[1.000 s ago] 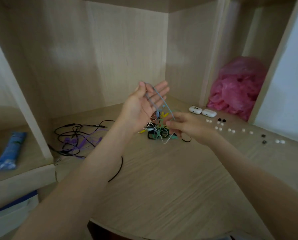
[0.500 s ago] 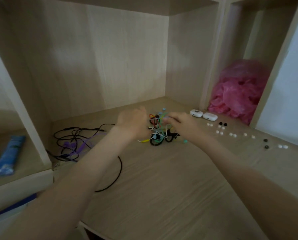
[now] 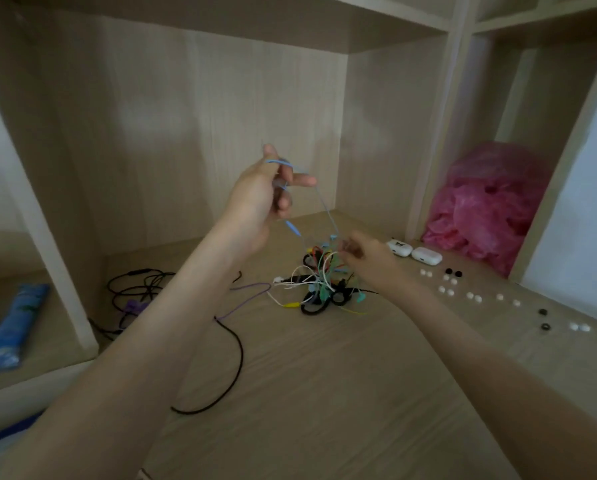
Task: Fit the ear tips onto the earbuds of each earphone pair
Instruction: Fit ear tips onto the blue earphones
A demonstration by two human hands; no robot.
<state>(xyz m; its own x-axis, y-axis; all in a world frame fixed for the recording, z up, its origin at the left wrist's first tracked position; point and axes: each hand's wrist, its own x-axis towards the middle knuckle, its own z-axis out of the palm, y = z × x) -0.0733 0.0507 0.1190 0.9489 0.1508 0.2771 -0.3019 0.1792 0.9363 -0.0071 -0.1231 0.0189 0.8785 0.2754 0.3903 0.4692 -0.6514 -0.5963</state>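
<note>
Fingers [image 3: 300,180] of the left hand [image 3: 259,199] curl round a blue cord [image 3: 293,228], held high, probably to draw it free of the earphone pile [image 3: 319,282].
Lower, the right hand [image 3: 366,256] meets that pile on the tabletop [image 3: 325,393], likely steadying it; its fingers blur, grip unclear. Ear tips [image 3: 442,289] lie in a row to the right, not yet fitted.

Reads as a home, some built-in storage nook: light wood-laminate worktop [image 3: 325,393] boxed in by matching panels [image 3: 186,133], shelf board [image 3: 221,32] overhead. Landmark is the earphone tangle [image 3: 321,282]. Right of it, a pink plastic bag [image 3: 487,209] is stuffed into a narrow cubby [image 3: 532,98]. Left of it, a blue packet [image 3: 16,323] lies on a lower shelf [image 3: 58,348] (label unreadable).
</note>
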